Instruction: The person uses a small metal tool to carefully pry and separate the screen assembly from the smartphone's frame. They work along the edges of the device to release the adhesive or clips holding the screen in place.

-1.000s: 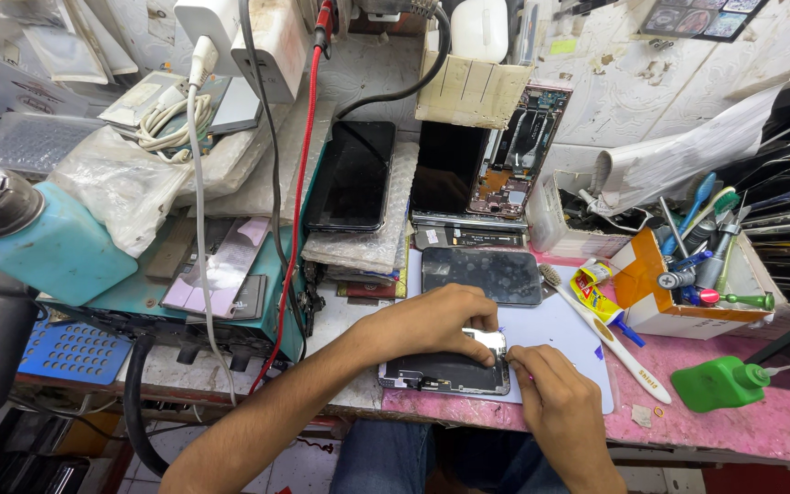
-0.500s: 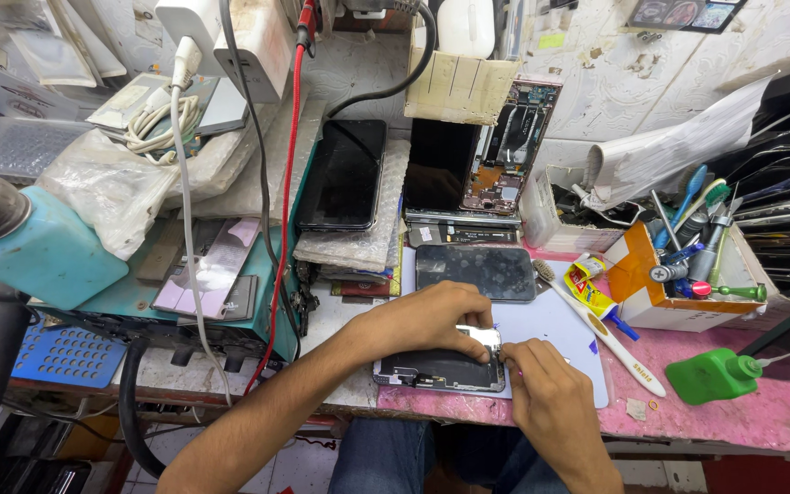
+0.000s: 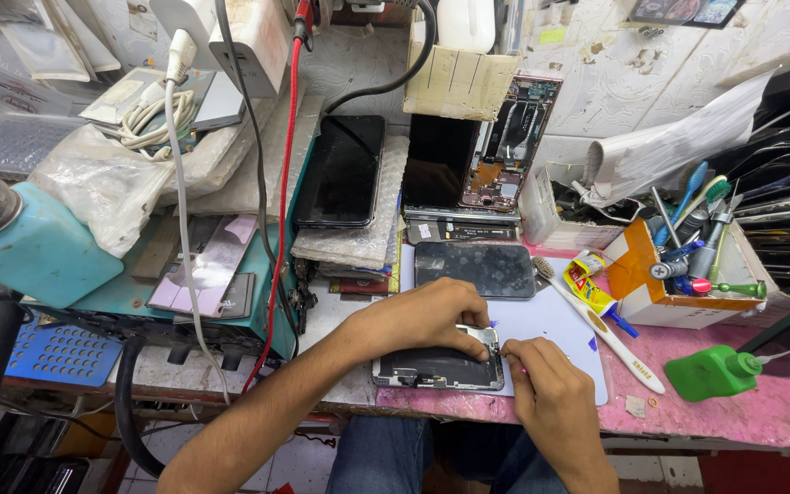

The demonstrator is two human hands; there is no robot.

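An opened phone [image 3: 436, 368] is found lying flat at the front edge of the worktop [image 3: 761, 416], its inner parts facing up, partly on a pale mat [image 3: 555, 334]. The left hand [image 3: 427, 316] is laid over the phone's upper edge, its fingers [image 3: 468, 340] curled down and pressed onto the right end of the frame, so the phone is held steady. The right hand [image 3: 546, 393] is placed just beside the phone's right end, its fingers pinched narrowly together at the corner of the phone; a small tool may be gripped there, but this cannot be told, since the tip is hidden.

Directly behind the hands, a dark screen panel [image 3: 475, 269] is seen flat on the mat. A toothbrush [image 3: 596, 325] lies diagonally to the right of it, next to a yellow glue tube [image 3: 589, 279]. Further right, an orange box [image 3: 660, 279] packed with screwdrivers and brushes is noted, and a green squeeze bottle [image 3: 715, 373] lies on its side on the pink surface. To the left, a teal machine [image 3: 230, 293] with red and white cables over it is recorded. A black phone [image 3: 342, 169] rests on bubble wrap behind it, and a phone with exposed circuitry [image 3: 509, 146] is propped upright against the wall.
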